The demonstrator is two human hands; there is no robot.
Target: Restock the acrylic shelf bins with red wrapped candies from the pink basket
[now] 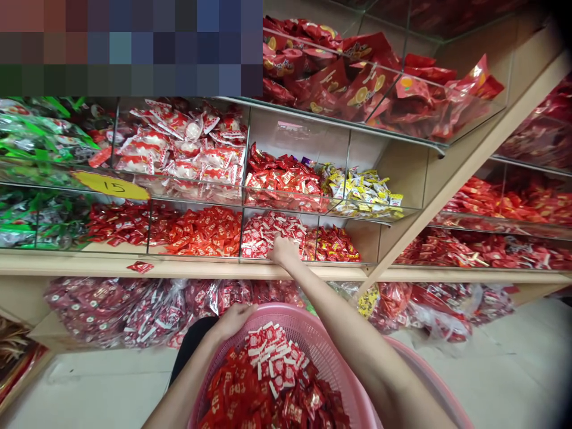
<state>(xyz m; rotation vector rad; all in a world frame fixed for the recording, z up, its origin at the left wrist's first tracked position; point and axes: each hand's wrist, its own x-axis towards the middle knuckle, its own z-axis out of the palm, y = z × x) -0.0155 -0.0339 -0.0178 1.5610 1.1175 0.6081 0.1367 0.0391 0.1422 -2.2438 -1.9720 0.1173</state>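
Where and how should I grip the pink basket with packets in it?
Probably best: grip the pink basket by its rim, from above, on opposite sides. It is open side up and its rim rises above the loose packets, leaving room to hook fingers over. The left hand lies on the rim's far left.

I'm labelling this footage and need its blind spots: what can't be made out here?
All in the head view:
What the right hand holds, if anything: hidden by the hand itself.
Near rim of the filled pink round plastic basket: cut off by the bottom edge.
Fine print on the small red-and-white glossy packets: too small.
The upper left: masked by coarse coloured blocks.
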